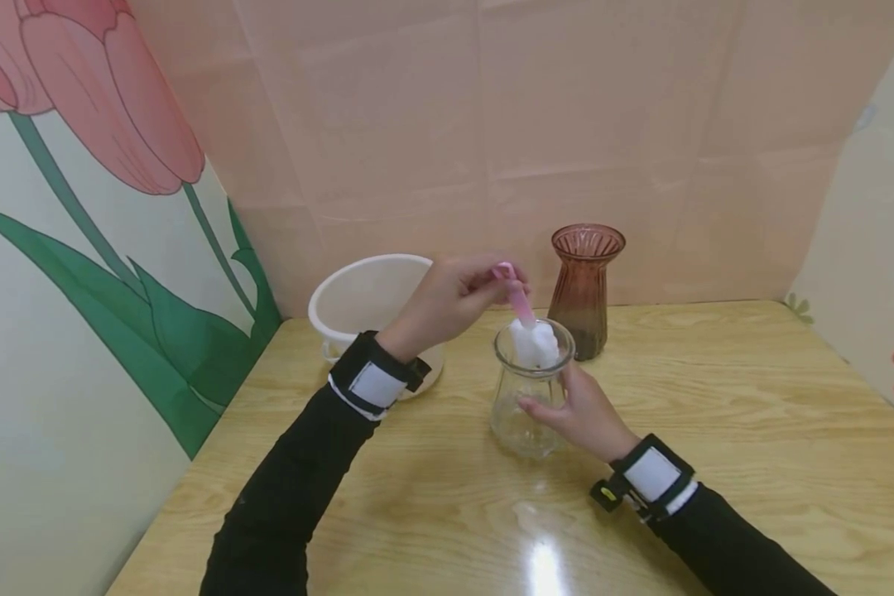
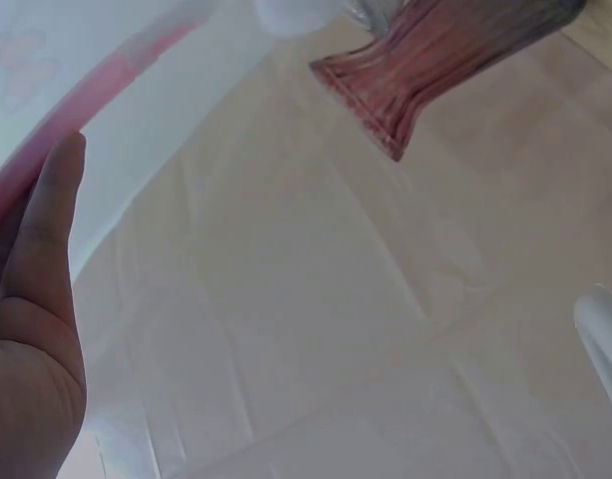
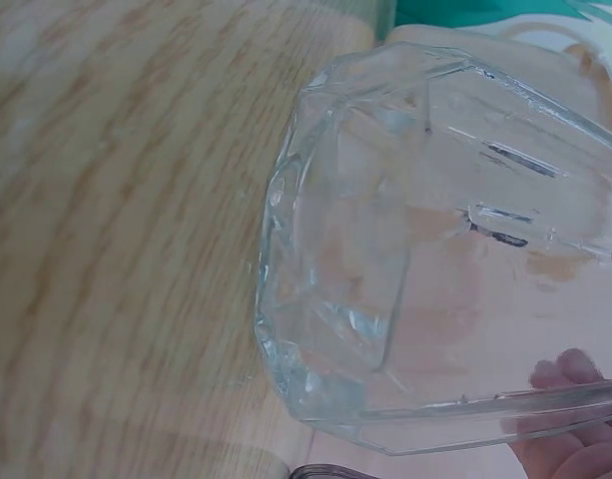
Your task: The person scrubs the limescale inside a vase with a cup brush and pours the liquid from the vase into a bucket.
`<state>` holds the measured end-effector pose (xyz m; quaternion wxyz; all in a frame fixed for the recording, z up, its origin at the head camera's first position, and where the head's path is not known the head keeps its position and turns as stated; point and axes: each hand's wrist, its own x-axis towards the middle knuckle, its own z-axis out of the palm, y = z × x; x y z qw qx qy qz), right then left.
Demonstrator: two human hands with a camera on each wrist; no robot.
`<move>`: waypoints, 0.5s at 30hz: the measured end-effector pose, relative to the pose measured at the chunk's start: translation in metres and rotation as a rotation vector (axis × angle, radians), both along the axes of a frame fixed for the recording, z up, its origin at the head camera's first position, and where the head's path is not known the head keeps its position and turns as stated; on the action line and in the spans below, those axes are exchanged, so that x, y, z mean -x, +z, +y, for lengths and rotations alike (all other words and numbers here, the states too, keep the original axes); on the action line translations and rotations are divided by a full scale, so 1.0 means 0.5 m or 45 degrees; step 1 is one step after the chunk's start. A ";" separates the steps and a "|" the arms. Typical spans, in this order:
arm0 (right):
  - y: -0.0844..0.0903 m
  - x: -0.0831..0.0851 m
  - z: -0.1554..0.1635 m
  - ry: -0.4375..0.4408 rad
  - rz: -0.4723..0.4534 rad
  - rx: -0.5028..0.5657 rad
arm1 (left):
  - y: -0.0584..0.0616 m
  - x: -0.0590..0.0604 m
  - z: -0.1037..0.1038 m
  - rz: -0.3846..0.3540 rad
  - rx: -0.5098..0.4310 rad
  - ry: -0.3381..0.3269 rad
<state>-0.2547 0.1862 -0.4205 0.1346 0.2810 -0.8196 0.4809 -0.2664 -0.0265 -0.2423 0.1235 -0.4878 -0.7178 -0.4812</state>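
A clear glass vase (image 1: 527, 396) stands on the wooden table (image 1: 715, 430). My right hand (image 1: 577, 410) grips its side; the right wrist view shows the glass (image 3: 435, 269) close up with a fingertip (image 3: 575, 449) at the lower edge. My left hand (image 1: 454, 298) pinches the pink handle (image 1: 520, 300) of a brush whose white sponge head (image 1: 534, 343) sits in the vase's mouth. In the left wrist view the pink handle (image 2: 76, 110) runs past my fingers (image 2: 41, 259).
A brown ribbed glass vase (image 1: 585, 285) stands just behind the clear one, also seen in the left wrist view (image 2: 435, 60). A white plastic basin (image 1: 365, 310) sits at the back left by the wall. Walls close the table on the left and back.
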 end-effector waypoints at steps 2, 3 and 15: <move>-0.002 0.002 0.001 -0.001 0.004 -0.002 | 0.000 0.001 0.001 -0.002 -0.004 -0.006; -0.002 0.002 0.001 0.000 0.009 -0.003 | -0.001 0.002 0.002 0.001 -0.004 -0.006; 0.000 -0.001 0.001 -0.010 0.009 0.007 | -0.035 0.017 0.019 0.028 0.053 0.020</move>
